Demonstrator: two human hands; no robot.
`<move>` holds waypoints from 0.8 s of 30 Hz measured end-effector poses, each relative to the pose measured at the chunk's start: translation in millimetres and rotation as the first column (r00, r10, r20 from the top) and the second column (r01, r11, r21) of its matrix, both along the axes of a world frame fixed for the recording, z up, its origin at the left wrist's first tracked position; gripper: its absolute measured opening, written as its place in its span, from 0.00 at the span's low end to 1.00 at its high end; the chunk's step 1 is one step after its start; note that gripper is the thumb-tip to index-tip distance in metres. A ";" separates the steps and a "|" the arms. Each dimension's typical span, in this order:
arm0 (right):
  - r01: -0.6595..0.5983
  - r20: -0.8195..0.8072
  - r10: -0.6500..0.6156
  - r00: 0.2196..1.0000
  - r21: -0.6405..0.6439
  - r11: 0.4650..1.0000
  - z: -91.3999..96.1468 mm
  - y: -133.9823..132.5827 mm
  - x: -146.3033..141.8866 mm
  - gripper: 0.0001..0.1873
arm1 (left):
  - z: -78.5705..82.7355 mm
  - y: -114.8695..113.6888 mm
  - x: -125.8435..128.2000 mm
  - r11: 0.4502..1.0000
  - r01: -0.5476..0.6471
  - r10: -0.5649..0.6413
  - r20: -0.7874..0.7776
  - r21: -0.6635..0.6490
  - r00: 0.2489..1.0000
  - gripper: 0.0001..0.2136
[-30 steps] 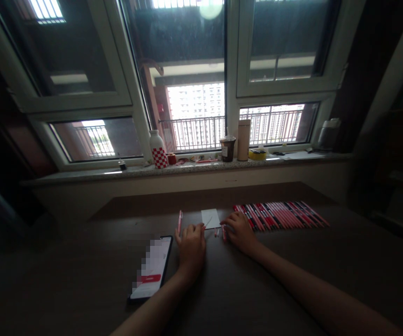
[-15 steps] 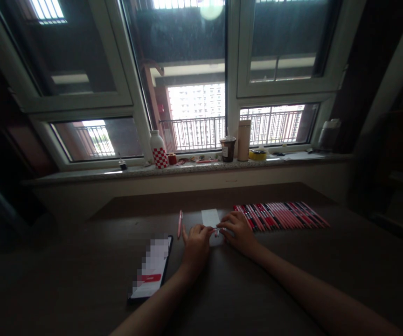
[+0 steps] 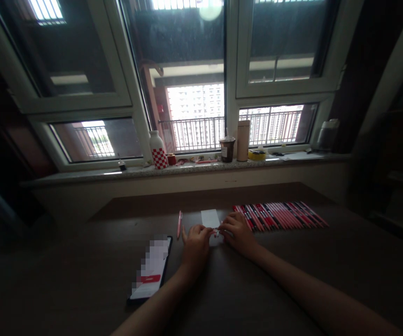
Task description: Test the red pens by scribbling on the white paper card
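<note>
Near the middle of the table, my left hand [image 3: 196, 245] is closed, thumb and fingers pinched on a small pinkish piece that is too tiny to name. My right hand [image 3: 239, 233] meets it from the other side, its fingertips closed at the same spot. Small red and whitish bits [image 3: 216, 234] show between the two hands, partly hidden by the fingers. Just beyond the fingertips lies a white slip of paper [image 3: 210, 218]. A pink pen [image 3: 179, 225] rests by itself left of my left hand.
Right of my right hand, several pink, red and black pens [image 3: 285, 216] lie in a row. A phone [image 3: 150, 268] lies at left beside my left forearm. On the windowsill [image 3: 194, 169] stand a checkered bottle [image 3: 159, 151], a drink cup [image 3: 227, 150] and a tan flask [image 3: 243, 141].
My right hand's fingers have shifted slightly at the meeting point, drawing closer together. My left hand has stayed almost where it was.
</note>
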State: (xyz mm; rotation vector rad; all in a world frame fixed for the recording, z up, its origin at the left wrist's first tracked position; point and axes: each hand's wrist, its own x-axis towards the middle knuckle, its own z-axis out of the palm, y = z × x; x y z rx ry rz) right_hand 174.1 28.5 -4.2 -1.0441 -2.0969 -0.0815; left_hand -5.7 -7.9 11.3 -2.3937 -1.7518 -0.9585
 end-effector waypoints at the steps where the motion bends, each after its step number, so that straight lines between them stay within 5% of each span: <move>1: 0.007 -0.005 -0.007 1.000 -0.001 1.000 0.1 -0.1 0.1 0.06 | 0.1 0.2 -0.1 1.000 -0.005 0.005 0.007 -0.002 1.000 0.13; 24: 0.147 -0.085 -0.151 0.985 -0.057 0.988 -5.6 8.3 5.0 0.06 | -5.0 6.0 -4.4 0.990 -0.143 0.142 0.062 0.018 0.988 0.14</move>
